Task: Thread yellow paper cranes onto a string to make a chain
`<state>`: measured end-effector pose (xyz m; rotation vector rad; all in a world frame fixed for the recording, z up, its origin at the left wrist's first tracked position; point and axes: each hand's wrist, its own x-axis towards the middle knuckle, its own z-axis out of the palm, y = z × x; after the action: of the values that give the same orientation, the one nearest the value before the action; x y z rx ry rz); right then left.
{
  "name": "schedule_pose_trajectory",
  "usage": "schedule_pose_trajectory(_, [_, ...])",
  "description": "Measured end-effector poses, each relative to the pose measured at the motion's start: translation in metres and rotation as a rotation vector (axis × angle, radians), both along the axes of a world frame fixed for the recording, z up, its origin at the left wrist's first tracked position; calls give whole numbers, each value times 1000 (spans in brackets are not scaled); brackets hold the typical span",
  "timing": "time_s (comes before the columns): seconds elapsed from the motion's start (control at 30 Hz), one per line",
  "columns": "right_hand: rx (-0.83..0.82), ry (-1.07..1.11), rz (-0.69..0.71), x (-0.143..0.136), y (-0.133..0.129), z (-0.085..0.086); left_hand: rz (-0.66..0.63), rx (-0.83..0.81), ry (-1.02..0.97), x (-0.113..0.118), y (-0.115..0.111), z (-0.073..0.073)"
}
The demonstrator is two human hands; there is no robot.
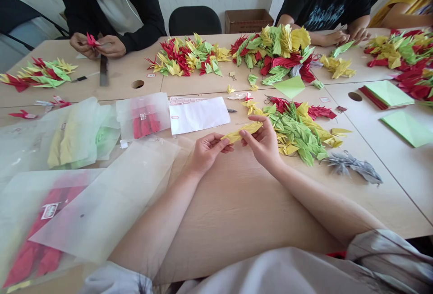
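A strand of yellow folded paper cranes is stretched between my two hands above the table. My left hand pinches its left end with thumb and fingers. At the other end, the thumb and fingers of my right hand close on it, the index finger raised along the top. Just right of that hand lies a pile of green paper cranes with yellow and red strands around it. A white paper sheet rests beyond my left hand, a pen at its right edge.
Frosted plastic bags cover the left side, some holding red, yellow or green strands. Large crane piles line the table's middle. Grey cranes and green paper squares lie right. Across the table, a person's hands hold a red crane.
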<state>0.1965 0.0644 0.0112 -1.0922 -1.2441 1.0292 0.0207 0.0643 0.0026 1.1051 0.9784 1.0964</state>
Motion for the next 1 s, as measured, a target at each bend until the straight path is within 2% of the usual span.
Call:
schedule_pose_trajectory(0.1, [30,37,-46,0,1,3,30,-40,-36,-2,1,-2])
schedule_pose_trajectory(0.27, [45,31,-100,0,0,6,39,-17,-90,-4,1,-5])
schedule_pose_trajectory(0.6, [34,13,-141,2,3,3,-22,-70,-161,-4,-1,-3])
schedule_pose_trajectory(0.77, [42,18,-61,2,3,3,19,-94,-83,-1,-1,0])
schedule_pose_trajectory(1.0, [19,57,89,6,6,3,29,-135,-94,-4,2,-5])
